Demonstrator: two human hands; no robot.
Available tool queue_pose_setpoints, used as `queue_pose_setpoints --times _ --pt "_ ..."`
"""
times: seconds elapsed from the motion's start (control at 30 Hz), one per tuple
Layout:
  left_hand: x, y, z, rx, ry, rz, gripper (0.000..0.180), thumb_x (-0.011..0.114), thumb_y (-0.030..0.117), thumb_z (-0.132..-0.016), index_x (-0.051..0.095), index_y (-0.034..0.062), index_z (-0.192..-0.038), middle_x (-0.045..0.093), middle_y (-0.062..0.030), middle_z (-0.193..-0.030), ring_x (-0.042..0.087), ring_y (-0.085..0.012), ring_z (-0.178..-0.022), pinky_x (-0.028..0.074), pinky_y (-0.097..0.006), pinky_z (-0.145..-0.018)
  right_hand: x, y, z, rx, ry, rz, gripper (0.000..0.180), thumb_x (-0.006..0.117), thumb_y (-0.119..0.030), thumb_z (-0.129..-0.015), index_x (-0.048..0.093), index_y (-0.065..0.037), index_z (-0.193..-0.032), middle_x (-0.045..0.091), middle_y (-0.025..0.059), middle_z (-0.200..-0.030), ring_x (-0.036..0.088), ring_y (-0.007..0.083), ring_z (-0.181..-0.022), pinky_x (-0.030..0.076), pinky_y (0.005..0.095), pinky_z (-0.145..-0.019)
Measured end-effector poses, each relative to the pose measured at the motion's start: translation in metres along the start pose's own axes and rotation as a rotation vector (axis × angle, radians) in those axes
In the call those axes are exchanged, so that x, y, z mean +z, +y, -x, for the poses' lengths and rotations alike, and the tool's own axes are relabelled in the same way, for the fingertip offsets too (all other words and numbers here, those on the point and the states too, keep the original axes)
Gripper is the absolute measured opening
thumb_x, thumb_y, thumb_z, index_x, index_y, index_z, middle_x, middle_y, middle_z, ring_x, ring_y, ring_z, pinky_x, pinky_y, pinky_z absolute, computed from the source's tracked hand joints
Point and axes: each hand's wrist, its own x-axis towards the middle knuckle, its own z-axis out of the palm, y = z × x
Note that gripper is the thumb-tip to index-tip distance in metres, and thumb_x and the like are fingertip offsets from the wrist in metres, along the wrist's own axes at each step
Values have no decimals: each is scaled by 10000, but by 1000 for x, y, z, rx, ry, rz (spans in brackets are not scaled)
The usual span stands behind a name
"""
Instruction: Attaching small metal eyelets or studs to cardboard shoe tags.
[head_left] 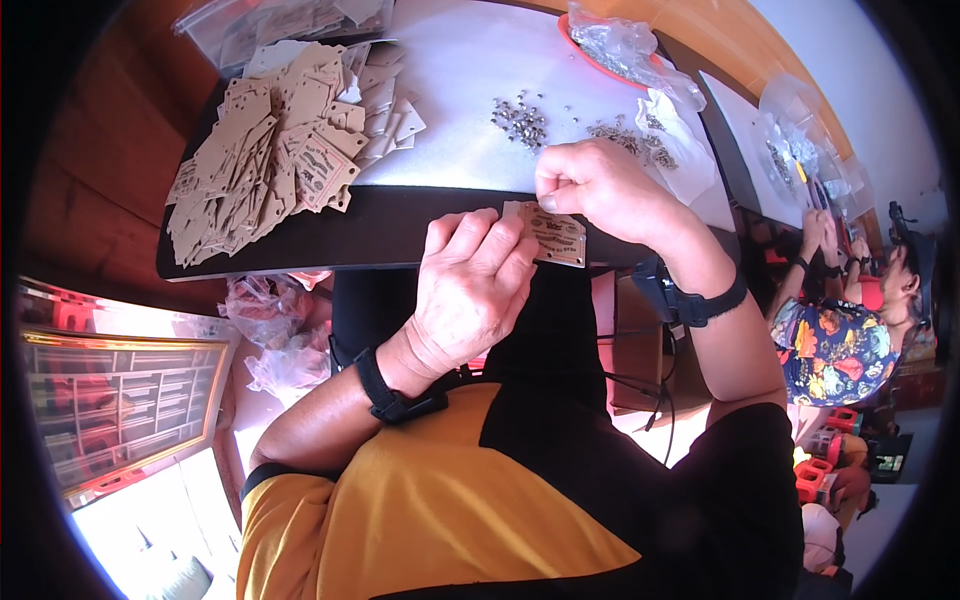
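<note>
My left hand point(468, 285) is closed over a small brown printed cardboard card point(558, 240) at the table's near edge. Its fingers cover the card's left part, and dark dots show near the card's corners. Just above the card's upper edge, my right hand point(615, 190) is closed in a pinch; whatever sits between thumb and forefinger is too small to make out. Beyond the hands, a scatter of small shiny metal pieces point(520, 122) lies on a white sheet point(460, 90). More small metal bits point(655, 148) are heaped to the right, partly on crumpled white plastic.
A big pile of similar cards point(265, 150) covers the table's left side, with a clear plastic bag point(290, 25) behind it. An orange-rimmed tray point(575, 45) holding a plastic bag stands at the far right. Another person in a flowered top point(840, 345) works at a table on the right.
</note>
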Motion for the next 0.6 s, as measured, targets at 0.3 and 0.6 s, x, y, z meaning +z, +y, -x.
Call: queue_pose_setpoints --times 0.3,0.6 --pt "1 -6 -4 59 24 -11 375 721 80 -655 676 4 -1020 616 -116 -1131 594 -263 -1000 446 -400 -880 4 -6 -12 102 -58 -69 79 688 -49 -788 639 -8 -835 635 52 -683 590 142 -658 473 307 -646" --pt "2 -7 -1 50 13 9 377 747 77 -691 654 45 -1055 617 -90 -1138 594 -286 -1031 442 -434 -873 6 -11 -14 137 -32 36 98 701 -88 -791 659 -9 -829 643 57 -675 606 137 -673 480 317 -657"
